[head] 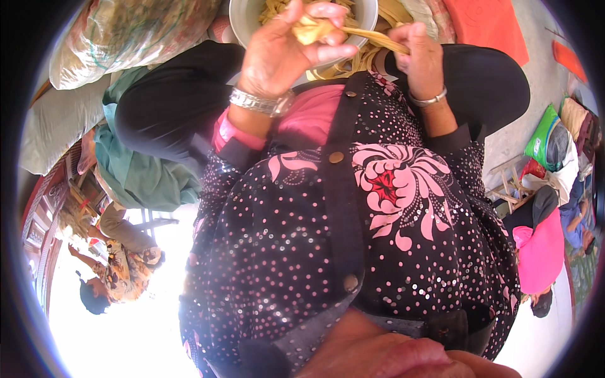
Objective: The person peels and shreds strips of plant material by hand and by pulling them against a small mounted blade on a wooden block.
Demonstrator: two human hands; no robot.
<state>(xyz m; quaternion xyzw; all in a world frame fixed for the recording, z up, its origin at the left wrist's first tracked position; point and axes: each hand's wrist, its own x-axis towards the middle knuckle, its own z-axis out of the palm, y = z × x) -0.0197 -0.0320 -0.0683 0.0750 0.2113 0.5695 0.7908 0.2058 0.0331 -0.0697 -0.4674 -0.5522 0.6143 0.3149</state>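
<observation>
My left hand [279, 56], with a metal watch at the wrist, is turned palm up around a crumpled part of a yellowish strip [373, 37]. The strip stretches across to my right hand [418, 54], whose thumb and fingers pinch its other end. I cannot tell what the strip is made of. Behind my hands stands a white tub [241, 21], its rim partly covered by my left hand. Similar yellowish strips [274, 10] lie inside the tub. More loose strips [361, 64] are heaped beside it, between my bent legs.
A large stuffed plastic sack [127, 35] lies at the upper left, above a green cloth [146, 165]. An orange-red sheet [489, 28] is at the upper right. One person [123, 269] sits at the left, another in pink [541, 250] at the right, near a small wooden stool [513, 186].
</observation>
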